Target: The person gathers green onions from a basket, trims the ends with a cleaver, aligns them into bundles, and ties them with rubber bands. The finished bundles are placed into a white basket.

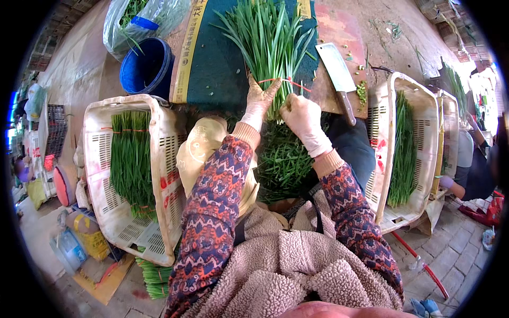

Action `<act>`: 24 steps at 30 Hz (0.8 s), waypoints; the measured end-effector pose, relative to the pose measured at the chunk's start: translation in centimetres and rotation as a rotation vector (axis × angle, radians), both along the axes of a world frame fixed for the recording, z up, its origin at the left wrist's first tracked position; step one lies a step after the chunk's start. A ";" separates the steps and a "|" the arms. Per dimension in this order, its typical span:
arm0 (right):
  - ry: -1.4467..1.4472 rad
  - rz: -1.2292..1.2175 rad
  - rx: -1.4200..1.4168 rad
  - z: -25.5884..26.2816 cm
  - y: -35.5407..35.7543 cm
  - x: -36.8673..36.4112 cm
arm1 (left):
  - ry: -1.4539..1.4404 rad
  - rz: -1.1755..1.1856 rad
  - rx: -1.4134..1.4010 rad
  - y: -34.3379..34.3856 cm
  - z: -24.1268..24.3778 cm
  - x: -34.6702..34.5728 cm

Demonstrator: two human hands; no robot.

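A bunch of long green garlic chives (270, 43) lies over the table edge, a red tie around it near the cut ends. My left hand (260, 97), in a thin pale glove, grips the bunch just below the tie, its thumb across the stems. My right hand (303, 119), gloved too, is closed against the right side of the stem ends; whether it pinches anything is hidden. A cleaver (337, 67) with a wooden handle lies on the board at the right. Loose green leaves (284, 159) fill the space below my hands.
White plastic crates with tied green bundles stand at left (159, 159) and right (391, 159). A blue bucket (146, 67) and a clear plastic bag (159, 24) are at the upper left. Another person's arm (453, 187) shows at far right.
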State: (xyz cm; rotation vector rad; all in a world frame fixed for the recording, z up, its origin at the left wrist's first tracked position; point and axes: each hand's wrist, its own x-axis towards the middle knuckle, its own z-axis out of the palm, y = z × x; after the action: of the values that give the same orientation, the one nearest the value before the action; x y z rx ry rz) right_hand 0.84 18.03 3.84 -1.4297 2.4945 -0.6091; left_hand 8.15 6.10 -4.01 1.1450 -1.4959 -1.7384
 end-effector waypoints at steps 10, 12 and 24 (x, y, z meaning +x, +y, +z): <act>-0.514 -0.213 -0.463 0.1 -0.3 -2.0 | -0.319 0.035 -0.464 0.0 -1.0 2.1; -0.584 -0.481 -0.600 -4.7 -3.6 -3.2 | -0.204 0.164 -0.280 1.5 0.2 -0.1; -0.965 -0.473 -0.486 -8.1 -5.2 -3.2 | 0.080 -0.113 -0.010 -0.8 0.1 0.1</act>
State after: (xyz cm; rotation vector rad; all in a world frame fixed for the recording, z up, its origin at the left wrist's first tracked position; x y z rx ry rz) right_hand -2.33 12.81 -4.23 -0.3786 1.8911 -1.6036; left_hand 8.20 5.29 -3.87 0.9913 -1.5457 -1.8272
